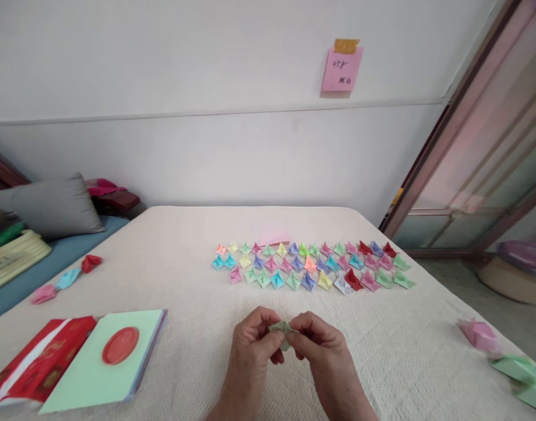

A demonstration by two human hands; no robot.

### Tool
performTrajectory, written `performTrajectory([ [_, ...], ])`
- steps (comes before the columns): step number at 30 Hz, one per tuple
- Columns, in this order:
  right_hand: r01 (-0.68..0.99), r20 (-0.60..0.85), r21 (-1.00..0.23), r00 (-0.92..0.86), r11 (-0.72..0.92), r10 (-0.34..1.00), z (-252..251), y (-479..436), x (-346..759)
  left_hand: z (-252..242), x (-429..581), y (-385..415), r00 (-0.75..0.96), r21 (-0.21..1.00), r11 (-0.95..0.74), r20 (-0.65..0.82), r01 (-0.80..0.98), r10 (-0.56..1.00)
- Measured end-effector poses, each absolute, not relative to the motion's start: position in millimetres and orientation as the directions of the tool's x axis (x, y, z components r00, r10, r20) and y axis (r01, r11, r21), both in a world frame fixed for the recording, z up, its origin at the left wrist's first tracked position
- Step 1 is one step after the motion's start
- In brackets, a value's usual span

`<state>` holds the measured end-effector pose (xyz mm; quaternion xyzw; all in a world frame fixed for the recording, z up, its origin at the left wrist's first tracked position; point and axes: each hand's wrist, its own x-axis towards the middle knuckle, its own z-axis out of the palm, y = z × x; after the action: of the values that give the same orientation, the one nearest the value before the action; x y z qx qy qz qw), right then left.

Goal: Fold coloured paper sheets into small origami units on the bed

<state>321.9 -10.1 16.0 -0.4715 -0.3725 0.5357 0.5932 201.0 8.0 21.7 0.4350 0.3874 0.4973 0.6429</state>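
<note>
Left hand [253, 345] and right hand [323, 345] are pinching a green paper piece [284, 325]

In the head view, each grip is clamping thumb against fingers on the green paper piece, with the thumb tips nearly meeting over its middle. The paper is sitting above the near part of the counter [189, 333], in front of the rows, its creased top edge pointing up between the fingers and a lower corner showing below the thumbs.

The counter is wearing an off-white cloth with a fine bumpy texture. Three rows of peaked, crisply folded paper shapes [309, 265] are stretching across it in pink, blue, green, yellow, orange and red. A flat pink sheet [274, 240] is lying behind them.

To the left, a smooth, round red dish [121, 345] is resting on a square stack of pale green sheets [83, 377], and a glossy red packet [44, 356] is lying beside the stack. At the right edge, a blurred pink folded paper [479, 335] is lying near longer green folded pieces [518, 368].
</note>
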Motion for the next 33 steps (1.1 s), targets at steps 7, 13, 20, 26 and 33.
performTrajectory([
  [7, -0.311, -0.057, -0.95, 0.128, -0.014, 0.99, 15, -10, 319, 17, 200, 8, 0.19, 0.941, 0.112, -0.052, -0.32, 0.98],
  [13, -0.324, -0.012, -0.945, 0.148, 0.037, 0.989, 18, -14, 320, 19, 198, 7, 0.215, 0.927, 0.077, 0.004, -0.367, 0.977],
  [20, -0.227, 0.13, -0.962, 0.106, 0.151, 0.986, 17, -13, 327, 20, 193, 9, 0.265, 0.928, 0.074, 0.027, -0.364, 0.964],
  [26, 0.009, 0.304, -0.952, 0.157, 0.307, 0.94, 25, -16, 330, 32, 189, 8, 0.357, 0.963, 0.072, 0.026, -0.26, 0.934],
  [33, 0.054, 0.321, -0.947, 0.073, 0.318, 0.944, 24, -15, 331, 35, 190, 8, 0.353, 0.982, 0.018, 0.051, -0.188, 0.934],
])
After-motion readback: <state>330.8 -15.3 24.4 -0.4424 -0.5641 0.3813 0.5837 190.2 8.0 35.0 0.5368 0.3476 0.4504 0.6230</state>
